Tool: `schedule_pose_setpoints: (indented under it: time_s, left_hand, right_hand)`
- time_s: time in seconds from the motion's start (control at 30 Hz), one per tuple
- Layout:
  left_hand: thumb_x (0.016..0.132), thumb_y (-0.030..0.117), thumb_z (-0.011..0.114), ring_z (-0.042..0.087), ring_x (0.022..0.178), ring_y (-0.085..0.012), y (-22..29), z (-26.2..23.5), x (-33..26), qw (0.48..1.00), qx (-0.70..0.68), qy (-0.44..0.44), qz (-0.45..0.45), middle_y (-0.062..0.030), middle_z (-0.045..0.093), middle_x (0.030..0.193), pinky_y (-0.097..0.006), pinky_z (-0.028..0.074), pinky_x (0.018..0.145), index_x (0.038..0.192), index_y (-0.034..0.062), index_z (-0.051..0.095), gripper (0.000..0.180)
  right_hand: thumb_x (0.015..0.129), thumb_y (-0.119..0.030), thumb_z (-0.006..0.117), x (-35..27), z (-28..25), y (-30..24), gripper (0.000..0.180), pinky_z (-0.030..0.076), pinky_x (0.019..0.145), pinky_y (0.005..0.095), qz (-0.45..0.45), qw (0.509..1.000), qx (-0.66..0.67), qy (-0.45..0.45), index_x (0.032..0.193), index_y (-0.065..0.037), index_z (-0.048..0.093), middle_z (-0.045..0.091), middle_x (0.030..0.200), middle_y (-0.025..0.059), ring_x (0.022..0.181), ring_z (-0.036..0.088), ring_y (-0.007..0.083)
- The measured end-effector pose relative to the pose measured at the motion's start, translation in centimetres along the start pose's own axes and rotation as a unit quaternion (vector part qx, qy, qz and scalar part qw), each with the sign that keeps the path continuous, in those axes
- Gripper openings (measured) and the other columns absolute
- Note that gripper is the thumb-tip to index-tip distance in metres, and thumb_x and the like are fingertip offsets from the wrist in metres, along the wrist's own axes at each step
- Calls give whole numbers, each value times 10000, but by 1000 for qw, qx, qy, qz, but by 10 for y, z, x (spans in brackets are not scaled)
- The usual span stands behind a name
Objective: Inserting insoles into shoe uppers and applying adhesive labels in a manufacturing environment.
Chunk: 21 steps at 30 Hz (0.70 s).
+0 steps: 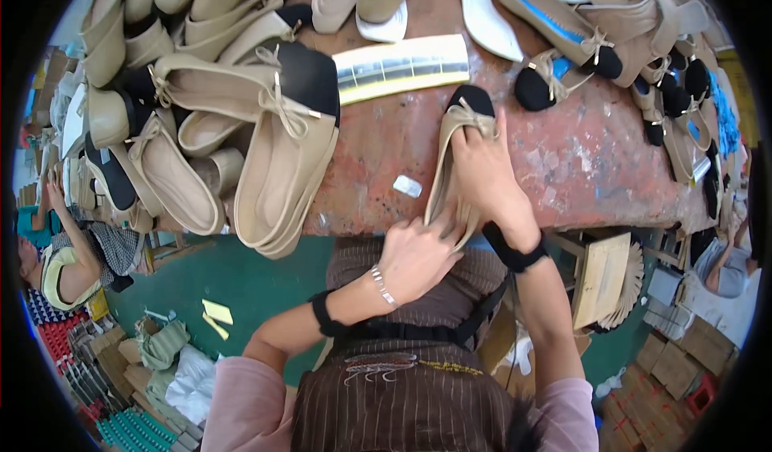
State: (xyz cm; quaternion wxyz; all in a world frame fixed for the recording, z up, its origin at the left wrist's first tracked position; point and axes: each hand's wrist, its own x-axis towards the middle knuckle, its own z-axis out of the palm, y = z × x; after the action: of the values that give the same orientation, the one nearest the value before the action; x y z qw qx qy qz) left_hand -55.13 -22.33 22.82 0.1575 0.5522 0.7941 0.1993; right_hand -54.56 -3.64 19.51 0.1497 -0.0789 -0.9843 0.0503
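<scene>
A beige ballet flat (470,100) with a black toe cap and a thin bow lies at the table's front edge, toe pointing away from me. My right hand (486,170) is on it, its fingers reaching into the opening just behind the bow. At the heel, my left hand (416,260) grips the rim with bent fingers; its fingertips are partly hidden. Just left of the shoe sits a small whitish rectangular piece (408,186). Further left, a stack of matching flats (277,186) hangs slightly over the edge.
A sheet of silvery labels (402,67) lies behind the held shoe. Beige shoes (233,18) pile up at the far left, and more flats (555,26) lie at the far right with a white shoe form (486,18). A wooden board (601,279) stands below the table's right side.
</scene>
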Motion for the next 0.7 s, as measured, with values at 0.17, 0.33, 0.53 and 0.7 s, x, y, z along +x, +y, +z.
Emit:
schedule_pose_setpoints:
  time_s: [0.17, 0.33, 0.53, 0.7]
  left_hand:
    - [758, 212, 827, 718, 813, -236, -29, -128, -40, 979, -188, 32, -72, -36, 695, 1199, -314, 568, 697, 864, 71, 746, 194]
    - [682, 54, 779, 653, 983, -352, -49, -190, -65, 966, 113, 199, -118, -144, 632, 1141, -423, 541, 834, 800, -6, 693, 158]
    - [833, 203, 698, 559, 967, -400, -94, -138, -113, 979, 101, 36, -173, -187, 569, 987, -491, 464, 875, 896, -52, 640, 268]
    - [703, 255, 826, 543, 933, -408, -101, -112, -122, 966, 132, 130, -182, -178, 559, 956, -514, 416, 931, 914, -45, 626, 418]
  right_hand:
    - [888, -12, 570, 33, -111, 39, 289, 520, 892, 362, 169, 834, 521, -63, 1141, 19, 705, 752, 973, 149, 935, 699, 179]
    - [887, -36, 545, 91, -46, 120, 268, 547, 831, 440, 212, 951, 205, 91, 1104, 25, 690, 723, 1002, 235, 927, 712, 360]
    - [887, -148, 549, 144, 40, 135, 345, 557, 880, 489, 242, 967, 41, -63, 1171, 48, 564, 584, 1207, 296, 1062, 623, 463]
    - [855, -182, 615, 147, 44, 118, 343, 569, 877, 463, 213, 974, 0, -81, 1116, 38, 639, 601, 1187, 259, 1125, 588, 428]
